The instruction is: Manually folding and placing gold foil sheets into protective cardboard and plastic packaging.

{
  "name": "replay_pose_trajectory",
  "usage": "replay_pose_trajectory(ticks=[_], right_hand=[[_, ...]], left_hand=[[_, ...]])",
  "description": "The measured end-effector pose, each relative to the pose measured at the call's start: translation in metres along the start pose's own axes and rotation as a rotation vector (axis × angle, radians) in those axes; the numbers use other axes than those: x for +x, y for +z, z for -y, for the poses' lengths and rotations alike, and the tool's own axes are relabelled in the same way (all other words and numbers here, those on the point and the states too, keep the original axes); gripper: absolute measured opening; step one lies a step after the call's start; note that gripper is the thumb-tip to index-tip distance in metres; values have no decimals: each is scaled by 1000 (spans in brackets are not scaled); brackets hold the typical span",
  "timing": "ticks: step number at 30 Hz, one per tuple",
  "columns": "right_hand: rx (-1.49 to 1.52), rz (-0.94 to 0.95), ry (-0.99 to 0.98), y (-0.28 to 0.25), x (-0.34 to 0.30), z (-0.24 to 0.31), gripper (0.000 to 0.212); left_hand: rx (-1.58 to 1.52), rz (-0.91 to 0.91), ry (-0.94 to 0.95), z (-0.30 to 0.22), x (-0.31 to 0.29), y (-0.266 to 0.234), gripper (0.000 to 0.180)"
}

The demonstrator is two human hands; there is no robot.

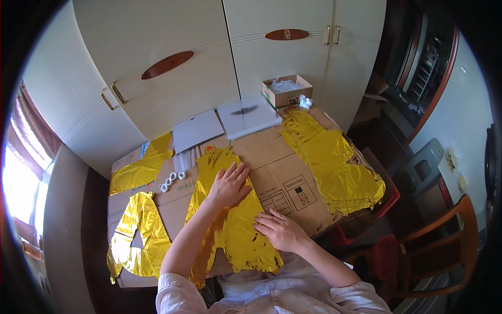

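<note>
A flat gold foil balloon (243,225) lies in front of me on the cardboard-covered table (269,162). My left hand (229,186) rests flat on its upper part, fingers stretched out. Lower down, at the balloon's right edge, my right hand (282,231) touches the foil with its fingers extended. Neither hand grips anything. To the left lies a flat letter-shaped gold foil balloon (151,222) with a triangular hole. Behind it is another piece of gold foil (138,170). A large gold foil balloon (332,162) is spread along the right side, overhanging the edge.
Several small white rolls (172,180) sit left of the middle balloon. A grey-white flat panel (197,133) and a clear-wrapped white pack (248,116) lie at the back, near an open carton (287,90). Cupboards (172,31) stand behind; a wooden chair (439,251) is at right.
</note>
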State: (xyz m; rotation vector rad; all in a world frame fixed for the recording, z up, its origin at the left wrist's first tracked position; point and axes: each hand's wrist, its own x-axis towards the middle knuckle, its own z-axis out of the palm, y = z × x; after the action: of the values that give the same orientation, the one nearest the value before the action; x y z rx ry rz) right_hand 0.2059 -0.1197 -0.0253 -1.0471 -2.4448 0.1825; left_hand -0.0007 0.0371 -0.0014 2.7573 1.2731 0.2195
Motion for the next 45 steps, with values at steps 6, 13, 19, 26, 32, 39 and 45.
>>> replay_pose_trajectory(ticks=[6, 13, 19, 26, 32, 39, 45], right_hand=[[7, -8, -6, 0, 1, 0, 36], [6, -3, 4, -1, 2, 0, 35], [14, -2, 15, 1, 4, 1, 34], [87, -23, 39, 1, 5, -5, 31], [25, -99, 38, -17, 53, -56, 26], [-132, -10, -6, 7, 119, -116, 29], [-165, -19, -141, 8, 109, -116, 25]], left_hand=[[63, 4, -53, 10, -1, 11, 86], [91, 99, -83, 11, 9, -8, 94], [-37, 106, -112, 34, 23, -2, 98], [69, 198, -102, 24, 21, -5, 119], [52, 189, -107, 24, 19, -3, 119], [55, 150, -111, 27, 18, 4, 117], [48, 123, -92, 28, 17, 6, 118]])
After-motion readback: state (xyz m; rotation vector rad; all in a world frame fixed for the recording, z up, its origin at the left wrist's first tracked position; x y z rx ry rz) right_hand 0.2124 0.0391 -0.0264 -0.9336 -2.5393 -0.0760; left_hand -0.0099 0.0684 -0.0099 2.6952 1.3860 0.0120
